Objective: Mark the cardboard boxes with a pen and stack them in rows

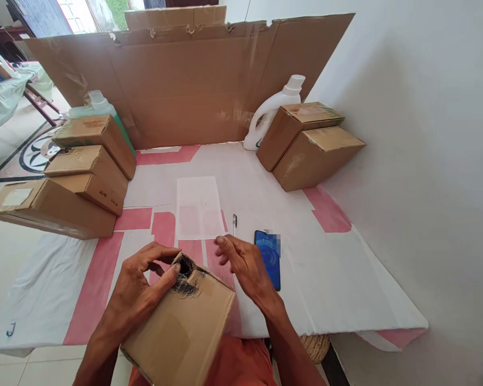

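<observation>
A cardboard box (pixel 177 332) is tilted over my lap at the table's front edge. Its top corner has a dark hole with black scribble marks around it. My left hand (pixel 151 279) grips that corner, thumb on the hole's rim and fingers behind the edge. Just right of the box, my right hand (pixel 243 262) hovers with fingers loosely curled and partly hidden; I see nothing in it. Beyond it lie a pen (pixel 234 221) and a phone (pixel 270 268) with a lit screen reading 1:26. A white sheet of paper (pixel 197 198) lies flat ahead.
Several cardboard boxes (pixel 92 198) stand at the left with a green liquid bottle (pixel 123 131) behind. Two more boxes (pixel 317 155) and a white jug (pixel 271 104) stand at the right. A large cardboard panel (pixel 185 91) closes the back; a wall (pixel 434 161) rises at the right.
</observation>
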`<state>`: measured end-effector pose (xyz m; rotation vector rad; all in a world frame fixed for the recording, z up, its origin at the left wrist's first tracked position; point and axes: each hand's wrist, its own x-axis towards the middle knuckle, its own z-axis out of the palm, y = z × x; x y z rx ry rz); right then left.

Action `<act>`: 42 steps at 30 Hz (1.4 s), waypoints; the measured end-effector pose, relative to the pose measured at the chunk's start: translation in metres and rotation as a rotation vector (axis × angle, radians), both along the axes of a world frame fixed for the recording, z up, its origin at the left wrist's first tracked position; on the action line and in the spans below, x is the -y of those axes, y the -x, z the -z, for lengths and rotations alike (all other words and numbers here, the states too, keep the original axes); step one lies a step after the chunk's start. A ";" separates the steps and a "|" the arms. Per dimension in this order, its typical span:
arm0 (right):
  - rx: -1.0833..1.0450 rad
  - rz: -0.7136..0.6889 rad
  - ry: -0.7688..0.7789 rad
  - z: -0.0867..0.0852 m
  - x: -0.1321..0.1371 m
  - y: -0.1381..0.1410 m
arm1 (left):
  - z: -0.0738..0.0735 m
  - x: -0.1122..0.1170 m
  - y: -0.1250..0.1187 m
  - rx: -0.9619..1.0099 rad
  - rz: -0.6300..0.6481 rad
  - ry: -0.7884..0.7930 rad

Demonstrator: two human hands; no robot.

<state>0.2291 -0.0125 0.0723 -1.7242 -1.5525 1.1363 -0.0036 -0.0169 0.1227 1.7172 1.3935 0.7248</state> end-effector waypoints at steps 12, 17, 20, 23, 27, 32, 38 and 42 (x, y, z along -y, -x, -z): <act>0.234 0.205 0.115 0.077 -0.028 -0.036 | 0.031 0.002 0.018 0.684 0.183 0.382; -0.360 0.378 -0.236 0.014 -0.012 -0.024 | 0.047 0.010 -0.008 0.834 -0.124 0.262; -0.611 0.244 -0.333 -0.029 0.006 -0.002 | 0.051 0.019 -0.031 0.858 -0.228 0.177; -0.589 0.073 -0.308 -0.050 0.023 0.017 | 0.053 0.029 -0.040 0.803 -0.179 0.168; -0.447 -0.011 -0.276 -0.053 0.035 0.022 | 0.056 0.040 -0.032 0.802 -0.049 0.217; -0.280 -0.110 -0.268 -0.049 0.035 0.017 | 0.057 0.042 -0.028 0.753 0.034 0.224; -0.223 -0.208 -0.296 -0.054 0.030 0.019 | 0.059 0.040 -0.030 0.710 0.043 0.185; -0.202 -0.241 -0.269 -0.059 0.030 0.013 | 0.060 0.042 -0.028 0.688 -0.001 0.185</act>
